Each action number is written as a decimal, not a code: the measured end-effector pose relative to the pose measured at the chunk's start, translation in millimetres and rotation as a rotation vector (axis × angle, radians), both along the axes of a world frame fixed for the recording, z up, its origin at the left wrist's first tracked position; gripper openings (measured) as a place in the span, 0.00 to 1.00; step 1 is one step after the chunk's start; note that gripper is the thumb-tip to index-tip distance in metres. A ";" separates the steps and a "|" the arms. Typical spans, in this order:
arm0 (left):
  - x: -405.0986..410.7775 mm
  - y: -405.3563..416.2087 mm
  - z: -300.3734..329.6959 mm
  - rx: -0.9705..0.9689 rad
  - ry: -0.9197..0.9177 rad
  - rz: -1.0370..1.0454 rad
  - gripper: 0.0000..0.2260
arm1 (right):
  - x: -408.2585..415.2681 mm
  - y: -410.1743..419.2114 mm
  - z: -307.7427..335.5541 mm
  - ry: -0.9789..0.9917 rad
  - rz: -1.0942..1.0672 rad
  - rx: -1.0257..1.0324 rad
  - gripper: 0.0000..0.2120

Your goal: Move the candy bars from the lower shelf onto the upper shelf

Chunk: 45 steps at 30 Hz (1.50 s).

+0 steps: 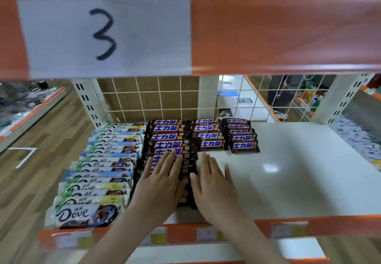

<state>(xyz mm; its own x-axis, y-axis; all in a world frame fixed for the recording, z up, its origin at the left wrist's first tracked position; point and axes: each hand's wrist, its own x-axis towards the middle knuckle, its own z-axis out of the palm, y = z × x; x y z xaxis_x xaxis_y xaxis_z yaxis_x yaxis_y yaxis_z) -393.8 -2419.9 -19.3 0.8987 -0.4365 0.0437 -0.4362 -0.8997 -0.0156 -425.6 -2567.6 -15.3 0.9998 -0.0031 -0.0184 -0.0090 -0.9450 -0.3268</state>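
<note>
**A:** Under your left fingers [165, 165] lies the long row of dark candy bars [167, 146]. Your left hand [159, 183] rests flat on that row, fingers straight and spread, gripping nothing. Your right hand [212, 181] lies just beside it, fingers straight, palm down on the bare white shelf [299, 171], its thumb touching the row's right edge.

**B:** So how far along am I?

**A:** Hard to say for certain. The shelf under your hands already carries plenty: beyond your fingertips the dark row runs to the back, and right of it stand two shorter rows of the same bars [210, 134] and [241, 136]. Left of your left hand is a full row of white and blue chocolate bars [99, 173]. To the right of your right hand the board is bare.

**B:** Is this the upper shelf or the lower one?

**A:** I cannot tell from this view. Above your fingers there is only an orange shelf front [288, 33] with a paper sign [103, 35] marked 3; what lies on that level is hidden. No bar is in either hand.

**B:** What is left, then?

**A:** If this is the destination, you look to be squaring up a row just laid, with space to your right for more. If it is the source, nearly everything remains to lift. Either way, my judgement is that the job is not finished.
</note>
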 end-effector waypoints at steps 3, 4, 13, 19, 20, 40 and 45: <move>12.9 -32.7 9.0 -0.013 -0.003 -0.028 0.31 | 16.3 -30.5 1.3 -0.025 -0.001 -0.086 0.29; 19.1 -42.5 10.1 -0.026 0.010 -0.033 0.28 | 22.7 -40.3 1.7 -0.029 -0.004 -0.118 0.28; 78.1 -103.2 4.1 0.040 0.110 0.040 0.25 | 72.8 -80.4 2.4 -0.041 0.093 -0.263 0.27; 74.9 -97.2 1.9 0.118 0.117 0.081 0.24 | 79.4 -72.7 -4.8 0.013 0.153 -0.311 0.27; 74.1 -97.3 2.9 0.128 0.119 0.087 0.24 | 79.4 -71.1 -6.2 0.019 0.151 -0.326 0.27; 91.7 -112.2 0.6 0.098 0.123 0.077 0.33 | 145.0 -84.7 0.6 0.050 0.219 -0.307 0.25; 91.1 -113.0 -1.0 0.095 0.090 0.051 0.32 | 146.0 -90.1 -1.2 0.022 0.241 -0.309 0.25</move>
<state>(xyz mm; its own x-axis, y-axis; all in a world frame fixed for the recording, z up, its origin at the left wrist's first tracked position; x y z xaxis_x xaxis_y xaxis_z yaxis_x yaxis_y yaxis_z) -302.6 -2532.8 -20.3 0.9181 -0.3887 -0.0773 -0.3937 -0.9169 -0.0650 -279.6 -2657.7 -16.5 0.9719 0.2233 -0.0746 0.2218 -0.9747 -0.0284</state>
